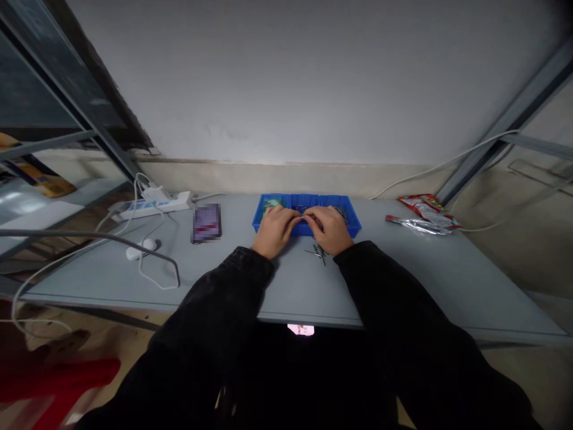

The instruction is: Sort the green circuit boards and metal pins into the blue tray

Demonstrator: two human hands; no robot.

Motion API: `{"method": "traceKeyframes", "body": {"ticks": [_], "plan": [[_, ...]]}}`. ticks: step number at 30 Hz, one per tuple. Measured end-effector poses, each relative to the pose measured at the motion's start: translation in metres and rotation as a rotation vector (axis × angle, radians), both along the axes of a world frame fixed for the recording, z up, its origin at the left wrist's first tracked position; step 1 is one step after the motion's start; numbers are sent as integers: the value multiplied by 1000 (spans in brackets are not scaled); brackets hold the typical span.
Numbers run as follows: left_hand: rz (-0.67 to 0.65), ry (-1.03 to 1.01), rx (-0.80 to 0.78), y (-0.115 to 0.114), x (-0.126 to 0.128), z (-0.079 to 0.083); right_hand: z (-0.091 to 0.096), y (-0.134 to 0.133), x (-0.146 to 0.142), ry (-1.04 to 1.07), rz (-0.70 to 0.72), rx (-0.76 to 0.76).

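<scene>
A blue three-compartment tray (353, 225) stands near the back of the table, and both hands meet over its front edge. My left hand (276, 229) is closed in a pinch, its fingertips on a small metal piece (302, 217). From the other side my right hand (329, 229) pinches the same piece; its exact kind is too small to make out. Green items (272, 202) show in the left compartment, partly behind my left hand. Small metal parts (342, 214) lie in the right compartment. Several thin dark metal pins (319, 254) are loose on the table, by my right wrist.
On the grey table (295, 292) lie a blurred purple pack (206, 223) and a white power strip (156, 205) with cables. A white plug-like item (140, 249) rests nearer the left. Red and silver packets (423, 218) lie at the back right. Metal frame posts flank the table.
</scene>
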State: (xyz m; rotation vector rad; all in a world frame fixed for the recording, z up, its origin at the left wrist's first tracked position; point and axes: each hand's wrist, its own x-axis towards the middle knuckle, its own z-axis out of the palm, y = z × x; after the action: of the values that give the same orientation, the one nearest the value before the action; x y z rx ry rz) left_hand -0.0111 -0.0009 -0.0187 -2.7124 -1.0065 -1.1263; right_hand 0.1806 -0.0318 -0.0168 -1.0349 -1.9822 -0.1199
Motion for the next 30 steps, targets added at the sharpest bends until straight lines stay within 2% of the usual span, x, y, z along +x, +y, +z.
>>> {"method": "traceKeyframes", "body": {"ticks": [30], "plan": [[-17, -24, 48, 2, -1, -2, -2, 2, 1, -1, 7, -5]]}}
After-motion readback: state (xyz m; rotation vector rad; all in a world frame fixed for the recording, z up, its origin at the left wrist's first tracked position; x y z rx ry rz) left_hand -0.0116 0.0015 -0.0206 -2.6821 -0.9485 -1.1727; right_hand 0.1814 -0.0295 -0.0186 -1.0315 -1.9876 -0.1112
